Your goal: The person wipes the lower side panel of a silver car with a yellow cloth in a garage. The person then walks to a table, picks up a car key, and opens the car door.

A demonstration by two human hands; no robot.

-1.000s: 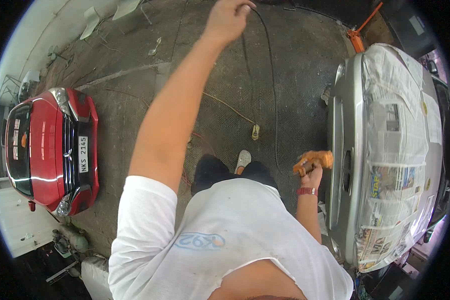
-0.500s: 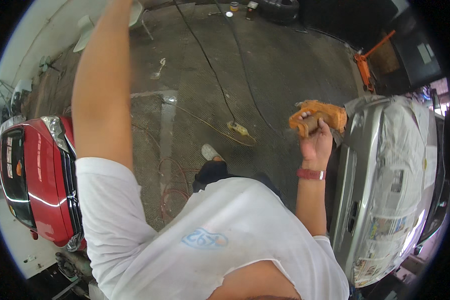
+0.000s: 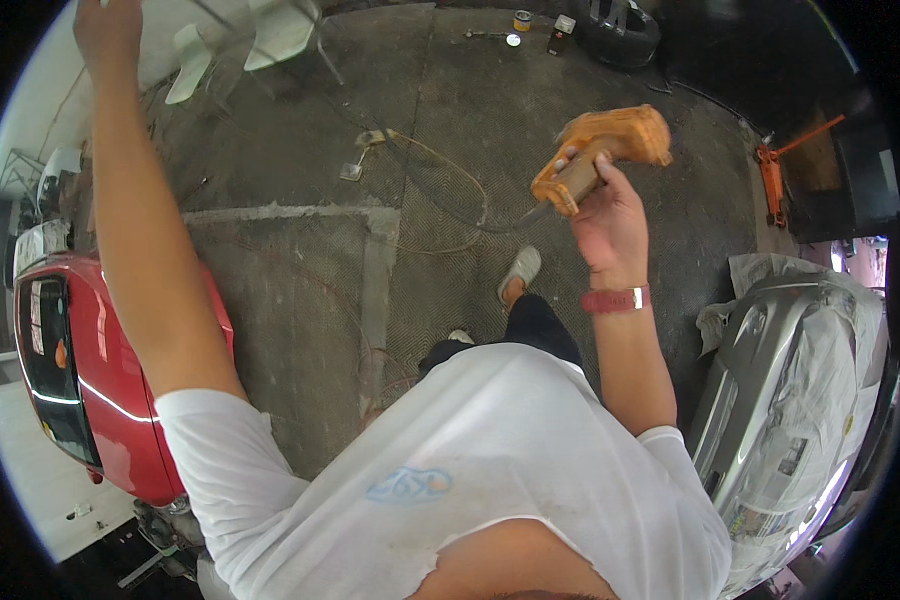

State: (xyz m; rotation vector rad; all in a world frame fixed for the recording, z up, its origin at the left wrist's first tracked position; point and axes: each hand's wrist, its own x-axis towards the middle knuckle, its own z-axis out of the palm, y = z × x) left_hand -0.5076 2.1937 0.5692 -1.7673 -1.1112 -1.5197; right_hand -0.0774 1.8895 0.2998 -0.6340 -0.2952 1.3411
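Observation:
My right hand (image 3: 612, 225) is wrapped around the worn brown grip of an orange power tool (image 3: 615, 130), held up in front of me at the right. Its kind is not clear from this side. A dark cord (image 3: 515, 222) runs across the floor near its lower end. At the far upper left, my left hand (image 3: 108, 40) is raised at the end of an outstretched arm. The picture's dark rim cuts off its fingers, so what they hold, if anything, does not show.
A red car (image 3: 130, 375) stands at the left; a silver car (image 3: 760, 370) partly covered in masking sheets stands at the right. A yellowish extension socket (image 3: 373, 137) and its cable lie ahead. Farther off are pale chairs (image 3: 282, 35), a tyre (image 3: 618, 35) and an orange jack (image 3: 773, 185).
My left arm has swung outward to the left, bringing the hand into view. The orange tool has risen and moved away from the silver car. The extension socket now lies farther off, with its cable shifted.

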